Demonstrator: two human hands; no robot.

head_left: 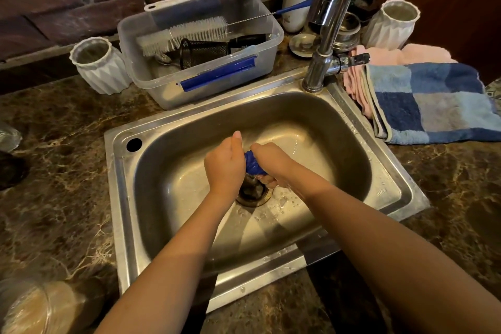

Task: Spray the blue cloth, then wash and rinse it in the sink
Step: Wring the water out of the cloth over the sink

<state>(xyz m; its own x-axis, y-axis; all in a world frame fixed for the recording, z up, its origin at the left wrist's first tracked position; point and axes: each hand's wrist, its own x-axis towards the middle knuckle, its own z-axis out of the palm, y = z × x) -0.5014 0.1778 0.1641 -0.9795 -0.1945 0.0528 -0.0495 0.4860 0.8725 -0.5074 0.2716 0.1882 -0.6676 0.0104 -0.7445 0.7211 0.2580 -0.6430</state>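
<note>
While both fists are closed on it, the small deep-blue fabric cloth [254, 166] shows only as a crumpled, rope-like wad between them. It is held low in the rectangular stainless-steel sink [352, 127], right above the round metal drain [253, 195]; whether it clears the basin floor cannot be told. Left hand [225, 165]: grip wrapped round the left end of the wad, thumb sticking up. Right hand [272, 164]: grip curled round the other end, fingers tucked under; the knuckles of the two hands nearly meet. Cloth surface reads creased and ridged, a dark saturated blue, likely wet through, since droplets lie on the basin near the drain and on the front rim. No stream visible from the curved chrome tap [328, 24] above. Handling, as judged: soft and limp, no stiffness of its own, light even when soaked; it will compress to almost nothing and take any twist. Wet fabric should give good friction, though soapy residue could let it slip through a loose hold. Not fragile; hard wringing looks safe. Best held at the two opposite ends with full fists, as now, for twisting; for rinsing, a pinch on one edge or corner would let it hang open under water. Folded blue patchwork towel [428, 100] lies on the brown marbled stone bench [54, 171] to the right of the sink, well apart from the cloth.
</note>
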